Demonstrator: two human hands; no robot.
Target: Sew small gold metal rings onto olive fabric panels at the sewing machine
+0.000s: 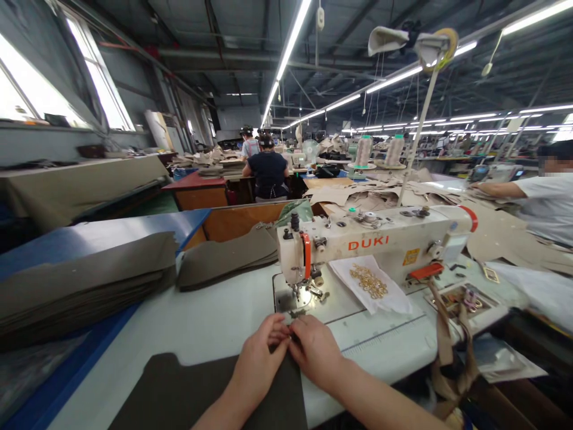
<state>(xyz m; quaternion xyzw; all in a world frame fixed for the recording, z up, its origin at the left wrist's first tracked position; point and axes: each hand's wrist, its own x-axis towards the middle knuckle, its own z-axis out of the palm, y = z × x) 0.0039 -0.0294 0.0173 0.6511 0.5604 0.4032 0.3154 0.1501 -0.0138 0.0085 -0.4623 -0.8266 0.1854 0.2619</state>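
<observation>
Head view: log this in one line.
left hand, right hand: fingertips together, grip unclear; dark panel: beneath left hand; sewing machine: beyond hands; gold pieces: on white sheet

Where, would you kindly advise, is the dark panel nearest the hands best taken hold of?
Probably pinch the dark panel at its far left corner, coming from the left: it juts out there as a rounded tab on the pale table, apart from the left hand and right hand.

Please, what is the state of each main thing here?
Left hand: fingers bent; grip unclear.
Right hand: fingers bent; grip unclear.
Dark panel: mostly flat, partly under hands.
Sewing machine: upright; running or stopped, unclear.
Gold rings: heaped on white sheet.
Thread cones: upright.
Ceiling lights: lit.
</observation>
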